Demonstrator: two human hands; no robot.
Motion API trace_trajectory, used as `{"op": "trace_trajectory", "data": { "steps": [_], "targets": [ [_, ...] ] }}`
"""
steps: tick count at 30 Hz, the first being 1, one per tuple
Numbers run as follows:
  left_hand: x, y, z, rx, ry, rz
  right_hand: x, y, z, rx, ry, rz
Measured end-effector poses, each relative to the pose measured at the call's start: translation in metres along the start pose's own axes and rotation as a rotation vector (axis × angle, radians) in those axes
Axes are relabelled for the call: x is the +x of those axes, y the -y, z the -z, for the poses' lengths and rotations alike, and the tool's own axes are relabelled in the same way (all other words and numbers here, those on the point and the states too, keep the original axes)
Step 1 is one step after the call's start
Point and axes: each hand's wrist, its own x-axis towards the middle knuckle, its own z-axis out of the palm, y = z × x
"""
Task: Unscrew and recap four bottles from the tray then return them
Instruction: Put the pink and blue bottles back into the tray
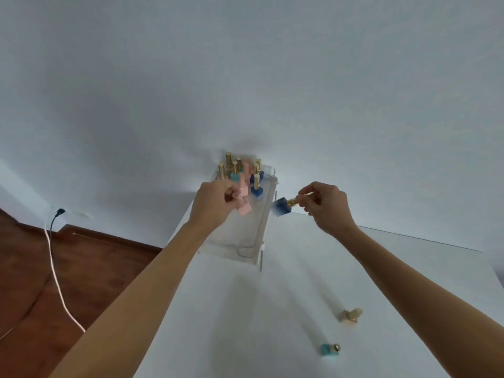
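**A:** Head cam view: the clear tray (pixel 266 186) sits at the far left corner of the white worktop (pixel 272 309), pushed up near the wall (pixel 245 77). Past the worktop's left edge it's just wood floor (pixel 81 263) and a white cable (pixel 56 274). Lots of bare worktop nearer the camera.

**B:** And the hands?

**A:** Left hand (pixel 215 203) is over the tray, grip closed around a pink bottle (pixel 243 207), whose cap is buried in the fingers. Right hand (pixel 326 204) is just right of the tray, fingertips pinched on the gold cap of a blue bottle (pixel 280 206) that hangs tilted in the air.

**B:** Others?

**A:** A cluster of gold-capped bottles (pixel 240 170) stands at the tray's far end, too blurry to count. A beige bottle (pixel 350 316) and a teal bottle (pixel 329 349) sit loose on the worktop, near right, well apart from the tray.
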Motion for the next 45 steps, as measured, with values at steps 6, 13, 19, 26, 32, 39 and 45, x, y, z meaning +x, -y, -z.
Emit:
{"op": "trace_trajectory", "data": {
  "steps": [6, 13, 19, 26, 32, 39, 45],
  "targets": [
    [0.047, 0.042, -0.015, 0.006, 0.082, -0.004, 0.047, 0.024, -0.064, -0.138, 0.034, 0.043],
    [0.077, 0.063, -0.037, 0.008, 0.115, -0.061, 0.076, 0.022, -0.107, -0.388, 0.088, 0.033],
    [0.095, 0.062, -0.044, 0.026, 0.106, -0.158, 0.095, 0.017, -0.119, -0.5, 0.115, 0.067],
    [0.1, 0.063, -0.049, 0.031, 0.094, -0.168, 0.1, 0.018, -0.119, -0.495, 0.176, 0.072],
    [0.078, 0.05, -0.046, 0.067, -0.001, -0.177, 0.08, 0.02, -0.085, -0.368, 0.163, 0.064],
    [0.009, -0.008, -0.057, -0.018, -0.042, -0.339, 0.03, -0.012, -0.017, -0.365, 0.138, 0.02],
    [-0.062, -0.052, -0.107, -0.09, 0.145, -0.449, -0.035, -0.065, 0.039, -0.394, 0.13, -0.035]
  ]
}}
